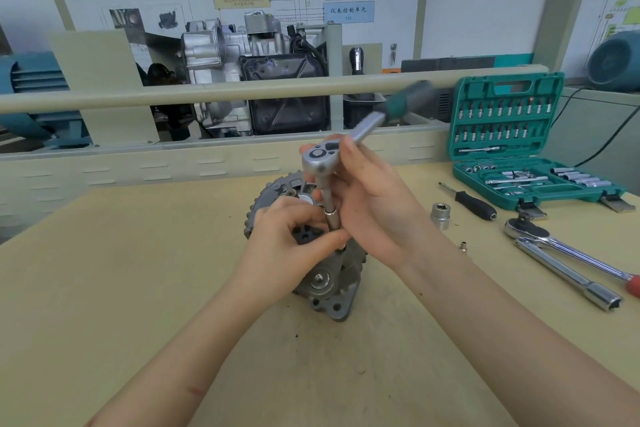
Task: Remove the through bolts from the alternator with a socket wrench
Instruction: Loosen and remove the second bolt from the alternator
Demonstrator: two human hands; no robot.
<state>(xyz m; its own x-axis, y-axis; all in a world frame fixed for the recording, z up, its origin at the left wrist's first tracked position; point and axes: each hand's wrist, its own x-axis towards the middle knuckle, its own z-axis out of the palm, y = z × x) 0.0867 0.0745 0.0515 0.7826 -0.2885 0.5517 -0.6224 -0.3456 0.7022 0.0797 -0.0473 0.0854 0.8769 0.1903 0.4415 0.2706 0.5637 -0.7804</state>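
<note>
Both forearms come in from the near edge of the tabletop (104, 288) and meet over the alternator (325, 281), which sits mid-tabletop, roughly centred between left and right edges.

My left hand (280, 246) lies on the alternator's top face; its grip is a narrow pinch, thumb and fingertips closed on the socket (333, 220) at the lower end of the extension bar.

My right hand (374, 208) is just beside it, touching the left thumb. Its fingers curl round the upright extension below the socket wrench (320, 159) head. The wrench's green handle angles up and away toward the far right, blurred.

The socket's tip meets the housing at the alternator's right side; I cannot tell whether a bolt head is seated in it.

Right half of the tabletop: a loose large socket (440, 215), a black-handled driver (472, 203), a tiny metal piece (462, 247), a second ratchet (568, 251) and a long bar (568, 279) lying side by side. An open green tool case (512, 149) stands at the far right corner.
</note>
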